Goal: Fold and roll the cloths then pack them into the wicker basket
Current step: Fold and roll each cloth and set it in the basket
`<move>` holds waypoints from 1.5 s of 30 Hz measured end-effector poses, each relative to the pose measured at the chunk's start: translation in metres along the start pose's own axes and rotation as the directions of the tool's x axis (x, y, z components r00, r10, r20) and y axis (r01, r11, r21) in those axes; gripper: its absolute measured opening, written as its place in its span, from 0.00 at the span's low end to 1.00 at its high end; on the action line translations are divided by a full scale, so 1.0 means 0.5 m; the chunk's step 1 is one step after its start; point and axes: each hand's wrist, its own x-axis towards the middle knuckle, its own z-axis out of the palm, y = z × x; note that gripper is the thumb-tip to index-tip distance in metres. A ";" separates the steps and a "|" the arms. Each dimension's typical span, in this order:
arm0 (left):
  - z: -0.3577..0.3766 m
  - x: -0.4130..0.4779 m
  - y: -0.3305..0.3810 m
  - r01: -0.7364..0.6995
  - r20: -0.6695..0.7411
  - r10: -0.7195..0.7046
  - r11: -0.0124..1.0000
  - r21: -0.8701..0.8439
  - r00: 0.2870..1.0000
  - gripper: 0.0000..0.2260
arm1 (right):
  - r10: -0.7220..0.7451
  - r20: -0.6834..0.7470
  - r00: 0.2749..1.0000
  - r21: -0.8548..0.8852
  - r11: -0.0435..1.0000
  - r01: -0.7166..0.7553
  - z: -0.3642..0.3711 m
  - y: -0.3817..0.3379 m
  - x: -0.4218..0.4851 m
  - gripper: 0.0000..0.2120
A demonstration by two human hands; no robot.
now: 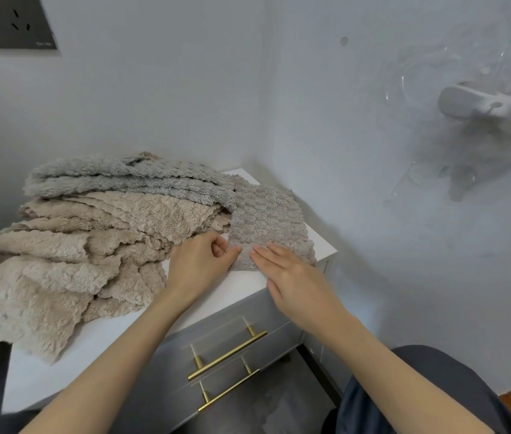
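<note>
From the head view we see a small grey-beige waffle-textured cloth (266, 220) spread flat on the right end of the white cabinet top (243, 286). It lies just beside a heap of fluffy beige cloths (69, 264) with fluffy grey cloths (122, 180) stacked on top. Our left hand (199, 263) pinches the small cloth's near edge between curled fingers and thumb. Our right hand (291, 277) lies flat, fingers straight, resting on the same edge just beside the left. Below, brass bar handles (227, 355) cross the grey drawer fronts.
</note>
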 end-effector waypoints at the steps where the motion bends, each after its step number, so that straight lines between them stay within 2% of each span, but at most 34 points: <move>1: 0.000 -0.001 0.000 -0.007 -0.007 0.007 1.000 0.013 1.000 0.10 | 0.016 0.005 1.000 -0.004 1.000 -0.016 -0.001 0.004 -0.002 0.23; 4: 0.000 -0.003 0.000 -0.081 -0.061 0.083 0.996 0.038 0.995 0.07 | 0.073 -0.010 0.997 -0.025 0.997 -0.073 -0.007 0.016 -0.014 0.22; 6: -0.002 -0.005 0.000 -0.213 -0.094 0.219 0.975 0.067 0.971 0.06 | 0.101 -0.012 0.995 -0.072 0.992 -0.102 -0.013 0.032 -0.024 0.21; 9: -0.009 -0.007 0.006 -0.438 -0.018 0.445 0.887 0.143 0.895 0.04 | 0.148 0.026 0.989 -0.095 0.985 -0.145 -0.027 0.056 -0.035 0.22; 11: -0.015 -0.010 0.005 -0.487 0.039 0.488 0.858 0.162 0.872 0.08 | 0.163 0.051 0.985 -0.073 0.985 -0.160 -0.034 0.064 -0.043 0.24; 14: -0.028 -0.010 -0.002 -0.474 0.152 0.452 0.864 0.170 0.879 0.15 | 0.158 0.052 0.986 -0.034 0.987 -0.156 -0.044 0.074 -0.050 0.26; 17: -0.040 -0.009 -0.011 -0.452 0.239 0.403 0.867 0.211 0.883 0.19 | 0.160 0.011 0.987 0.050 0.986 -0.161 -0.050 0.090 -0.048 0.21; 23: -0.029 -0.006 -0.007 -0.303 0.179 0.292 0.952 0.037 0.940 0.12 | 0.293 -0.061 0.954 0.334 0.907 -0.257 -0.045 0.103 -0.035 0.11; 26: -0.025 -0.002 -0.006 -0.214 0.148 0.224 0.973 -0.081 0.963 0.07 | 0.430 -0.077 0.900 0.486 0.804 -0.342 -0.048 0.103 -0.024 0.06; 28: -0.022 -0.002 -0.004 -0.177 0.142 0.190 0.979 -0.102 0.971 0.05 | 0.504 -0.060 0.861 0.556 0.734 -0.391 -0.050 0.104 -0.021 0.07; 32: -0.005 -0.001 -0.003 -0.081 0.146 0.098 0.990 -0.118 0.984 0.08 | 0.638 -0.021 0.770 0.660 0.587 -0.468 -0.049 0.100 -0.012 0.06; 35: 0.007 0.003 0.000 -0.012 0.123 0.023 0.996 -0.094 0.992 0.10 | 0.715 -0.032 0.699 0.639 0.552 -0.536 -0.044 0.098 -0.004 0.06; 37: 0.012 0.003 0.003 0.008 0.098 -0.001 0.997 -0.076 0.995 0.11 | 0.734 -0.066 0.676 0.599 0.571 -0.561 -0.042 0.097 -0.001 0.08; 40: 0.016 0.002 0.009 0.019 0.045 -0.017 0.998 -0.062 0.999 0.11 | 0.671 -0.229 0.705 0.435 0.719 -0.543 -0.038 0.085 -0.002 0.08; 42: 0.018 0.002 0.012 0.021 0.013 -0.020 0.999 -0.039 1.000 0.11 | 0.524 -0.378 0.763 0.262 0.851 -0.455 -0.037 0.075 -0.004 0.09; 45: 0.021 0.004 0.014 0.022 -0.010 -0.022 1.000 -0.003 1.000 0.10 | 0.149 -0.435 0.888 0.089 0.989 -0.122 -0.037 0.047 -0.002 0.23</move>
